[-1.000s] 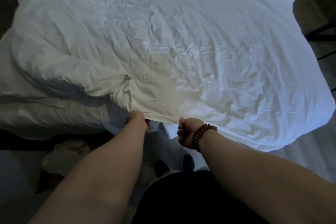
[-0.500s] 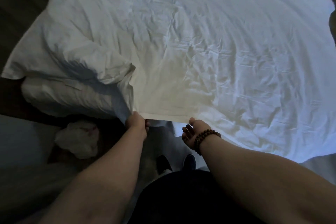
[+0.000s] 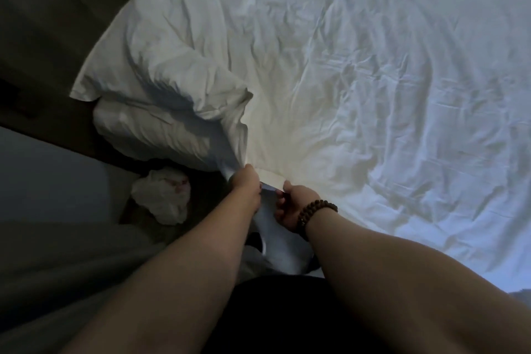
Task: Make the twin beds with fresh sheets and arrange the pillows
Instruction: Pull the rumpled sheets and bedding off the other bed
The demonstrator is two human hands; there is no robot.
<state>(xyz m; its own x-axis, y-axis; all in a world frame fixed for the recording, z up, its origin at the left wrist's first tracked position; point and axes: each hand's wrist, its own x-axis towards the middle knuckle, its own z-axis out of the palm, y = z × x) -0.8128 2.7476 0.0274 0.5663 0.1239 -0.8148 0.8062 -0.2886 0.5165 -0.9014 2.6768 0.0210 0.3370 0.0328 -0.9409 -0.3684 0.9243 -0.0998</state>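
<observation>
Low in the frame's centre, the left hand [image 3: 247, 182] grips the near hem of the white sheet [image 3: 373, 95], its fingers curled round bunched cloth. Just right of it, the right hand [image 3: 293, 204], with a bead bracelet [image 3: 316, 211] on the wrist, pinches the same hem, thumb on top. The sheet spreads crumpled across the centre and right. At left, a pillow [image 3: 161, 75] lies on a second pillow [image 3: 149, 129]. Below them, a white bundle [image 3: 163, 195] sits on the dark floor.
</observation>
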